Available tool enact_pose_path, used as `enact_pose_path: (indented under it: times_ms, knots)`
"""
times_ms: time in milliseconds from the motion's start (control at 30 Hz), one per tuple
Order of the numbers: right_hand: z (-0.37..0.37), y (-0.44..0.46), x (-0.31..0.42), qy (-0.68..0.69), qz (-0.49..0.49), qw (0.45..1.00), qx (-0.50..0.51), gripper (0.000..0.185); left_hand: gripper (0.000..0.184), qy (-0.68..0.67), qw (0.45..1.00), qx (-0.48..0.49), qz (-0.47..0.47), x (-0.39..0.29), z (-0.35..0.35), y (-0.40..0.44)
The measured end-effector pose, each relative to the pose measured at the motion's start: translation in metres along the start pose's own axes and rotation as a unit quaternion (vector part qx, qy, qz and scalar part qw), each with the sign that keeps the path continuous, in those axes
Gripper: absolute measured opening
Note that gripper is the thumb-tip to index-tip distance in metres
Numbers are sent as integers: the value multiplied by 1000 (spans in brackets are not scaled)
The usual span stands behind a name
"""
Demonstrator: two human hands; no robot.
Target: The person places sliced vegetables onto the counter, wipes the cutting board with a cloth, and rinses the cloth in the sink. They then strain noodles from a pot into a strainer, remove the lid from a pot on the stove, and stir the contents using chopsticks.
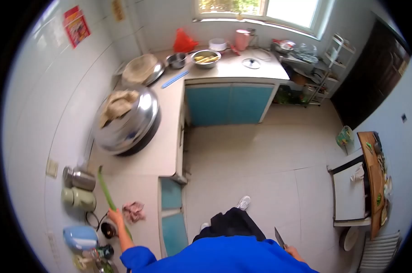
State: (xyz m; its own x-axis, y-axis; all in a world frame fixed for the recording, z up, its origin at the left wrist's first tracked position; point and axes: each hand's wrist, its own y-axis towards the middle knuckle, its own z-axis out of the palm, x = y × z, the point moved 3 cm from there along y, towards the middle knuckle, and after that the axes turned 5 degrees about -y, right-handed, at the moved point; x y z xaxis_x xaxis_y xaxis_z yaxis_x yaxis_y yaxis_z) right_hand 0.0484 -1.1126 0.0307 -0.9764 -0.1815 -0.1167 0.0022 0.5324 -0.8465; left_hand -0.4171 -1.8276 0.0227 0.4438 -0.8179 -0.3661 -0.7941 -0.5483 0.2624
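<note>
our knife with smooth metal blade, our bench smooth and faintly glossy, polished metal lid, rumpled matt cloth, thin plastic bag, wooden board, glossy wall tiles

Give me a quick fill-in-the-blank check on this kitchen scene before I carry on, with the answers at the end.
1. The long vegetable at the left hand is ____ in colour.
2. The right hand holds a ____.
3. In the picture, the red bag is to the ____ of the pink container.

Missing words: green; knife; left.
</note>
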Motion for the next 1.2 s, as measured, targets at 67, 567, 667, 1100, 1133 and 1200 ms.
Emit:
enact_pose_path:
  times_ms: [67,567,667,1100,1133,1200]
  knots:
    - [-20,46,28,-12,-13,1000,10,18,38,-50,999,0,6,-13,-1,12]
    - [-247,215,219,-72,-88,993,-10,15,51,-510,849,72,120,-530,-23,-55]
    - [-284,232,237,-84,-101,991,-38,17,57,-599,772,151,152,-627,33,-68]
    - [-350,302,210,157,85,983,-42,48,56,-599,564,520,229,-1062,195,-181]
    - [-352,299,214,160,111,980,-37,46,56,-587,541,550,247,-1091,202,-198]
    - [-359,296,218,162,163,973,-28,42,60,-566,492,613,249,-1146,213,-237]
